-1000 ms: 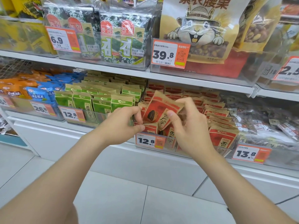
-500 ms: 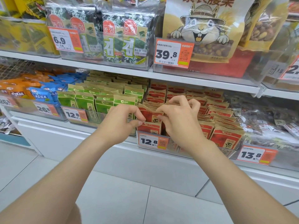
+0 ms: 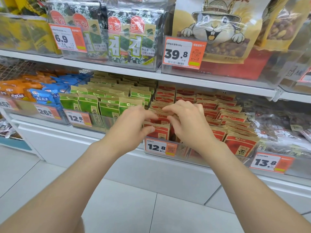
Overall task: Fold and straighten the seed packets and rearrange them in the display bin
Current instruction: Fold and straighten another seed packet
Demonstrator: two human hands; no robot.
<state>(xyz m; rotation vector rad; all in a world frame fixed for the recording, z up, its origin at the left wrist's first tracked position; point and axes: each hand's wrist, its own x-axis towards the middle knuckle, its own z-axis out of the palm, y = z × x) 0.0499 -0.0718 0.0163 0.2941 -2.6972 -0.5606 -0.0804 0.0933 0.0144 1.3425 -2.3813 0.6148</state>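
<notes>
Red and brown seed packets (image 3: 234,115) stand in rows in a clear display bin (image 3: 210,159) on the lower shelf. My left hand (image 3: 133,125) is at the bin's front left corner; its thumb lies on the face of the front red packet (image 3: 160,132) and its fingers reach over the top edge, pinching it. My right hand (image 3: 186,123) is right beside it, fingers curled over the tops of the packets just behind the front one. What lies under my right palm is hidden.
Green seed packets (image 3: 107,105) fill the neighbouring bin on the left, with blue and orange bags (image 3: 42,96) beyond. Dark bagged snacks (image 3: 277,125) lie to the right. An upper shelf edge (image 3: 202,81) overhangs the bins. Price tags (image 3: 160,147) hang on the bin fronts.
The red packet I held up in both hands has gone down into the front left row of the bin. Both hands have dropped onto the packet tops.
</notes>
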